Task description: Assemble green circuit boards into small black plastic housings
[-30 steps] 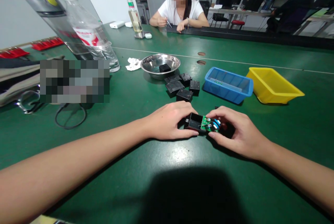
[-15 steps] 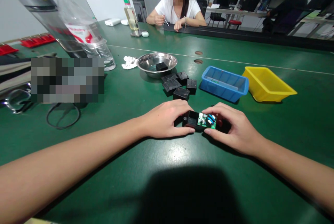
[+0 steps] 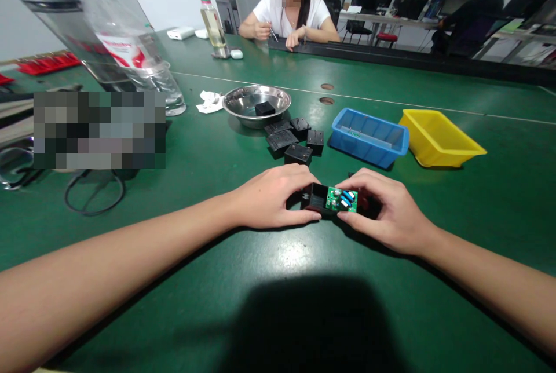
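My left hand (image 3: 278, 196) is closed round the left end of an open black plastic case (image 3: 319, 194) on the table, thumb in front and fingers behind. My right hand (image 3: 386, 205) pinches a small green circuit board (image 3: 341, 199) between thumb and fingers. Blue and white components stand on the board, which lies over the right part of the case; the left part shows a hollow inside. Something dark reddish shows under my right palm, too hidden to name. Just beyond my left hand lie several black boxes (image 3: 297, 154).
A metal bowl (image 3: 232, 111) holds one black box. A blue bin (image 3: 369, 147) and a yellow bin (image 3: 434, 153) stand at the right. Crumpled tissue (image 3: 210, 102), a water bottle (image 3: 152, 80) and a cable loop (image 3: 121, 193) are at the left. A person (image 3: 289, 17) sits opposite.
The whole scene sits slightly further left as the head view shifts. The circuit board appears tilted a little differently over the case. Both hands keep their grip.
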The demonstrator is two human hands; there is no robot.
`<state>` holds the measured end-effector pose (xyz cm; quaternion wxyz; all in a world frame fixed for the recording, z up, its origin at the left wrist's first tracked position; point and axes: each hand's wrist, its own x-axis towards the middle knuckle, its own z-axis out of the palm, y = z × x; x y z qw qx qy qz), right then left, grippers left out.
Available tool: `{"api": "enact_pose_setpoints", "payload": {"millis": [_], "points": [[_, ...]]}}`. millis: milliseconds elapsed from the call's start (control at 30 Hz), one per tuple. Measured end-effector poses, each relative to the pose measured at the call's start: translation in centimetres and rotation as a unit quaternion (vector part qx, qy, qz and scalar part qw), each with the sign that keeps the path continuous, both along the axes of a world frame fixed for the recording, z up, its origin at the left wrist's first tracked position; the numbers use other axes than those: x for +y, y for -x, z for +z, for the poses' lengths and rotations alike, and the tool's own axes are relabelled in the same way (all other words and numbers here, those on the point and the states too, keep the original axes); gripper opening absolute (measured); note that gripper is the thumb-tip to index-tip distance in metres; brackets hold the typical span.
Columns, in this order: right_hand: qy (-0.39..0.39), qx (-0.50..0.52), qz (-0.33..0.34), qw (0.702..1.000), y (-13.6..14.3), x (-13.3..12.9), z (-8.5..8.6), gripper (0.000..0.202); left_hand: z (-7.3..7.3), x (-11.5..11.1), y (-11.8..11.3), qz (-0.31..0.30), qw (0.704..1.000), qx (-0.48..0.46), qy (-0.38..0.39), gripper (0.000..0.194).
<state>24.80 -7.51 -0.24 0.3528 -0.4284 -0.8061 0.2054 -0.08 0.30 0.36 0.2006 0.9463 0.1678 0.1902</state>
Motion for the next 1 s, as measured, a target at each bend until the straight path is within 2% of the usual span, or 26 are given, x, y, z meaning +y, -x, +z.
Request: {"api": "enact_pose_setpoints", "payload": {"millis": [200,700,1000], "points": [[0.011,0.014,-0.009,1.000,-0.03,-0.04,-0.03,0.020,0.03,0.07,-0.08,0.003,1.000,0.003,0.000,0.035],[0.054,0.001,-0.004,0.999,0.01,-0.05,0.21,0.023,0.06,0.01,-0.07,0.015,1.000,0.015,0.007,0.034],[0.043,-0.006,-0.002,0.999,-0.09,-0.14,0.12,0.024,0.03,0.03,-0.05,0.009,1.000,0.012,0.003,0.032]]}}
